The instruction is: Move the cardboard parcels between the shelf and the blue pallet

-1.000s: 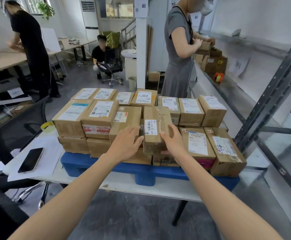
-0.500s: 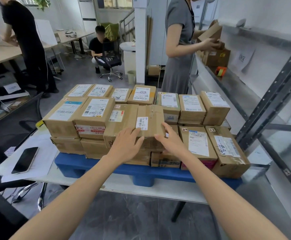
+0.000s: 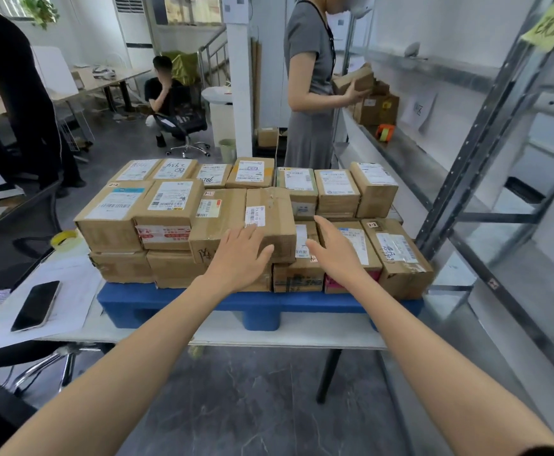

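Observation:
Several taped cardboard parcels are stacked in two layers on the blue pallet (image 3: 177, 302), which lies on a white table (image 3: 289, 334). A narrow parcel with a white barcode label (image 3: 270, 212) lies flat on the top layer at the front middle. My left hand (image 3: 241, 255) rests on its near left corner with fingers spread. My right hand (image 3: 333, 250) hovers just right of that parcel, fingers straight, over a lower parcel with a white label (image 3: 356, 245). The metal shelf (image 3: 410, 162) runs along the right wall.
A person in a grey dress (image 3: 308, 93) holds a parcel at the shelf behind the pallet. A phone (image 3: 37, 306) lies on papers at the table's left, beside a tape roll (image 3: 63, 238). Shelf uprights (image 3: 480, 139) stand close on the right. Two other people are at the far left.
The narrow parcel has gone from standing on edge between my hands to lying flat on the top layer. My right hand has come off it and moved right.

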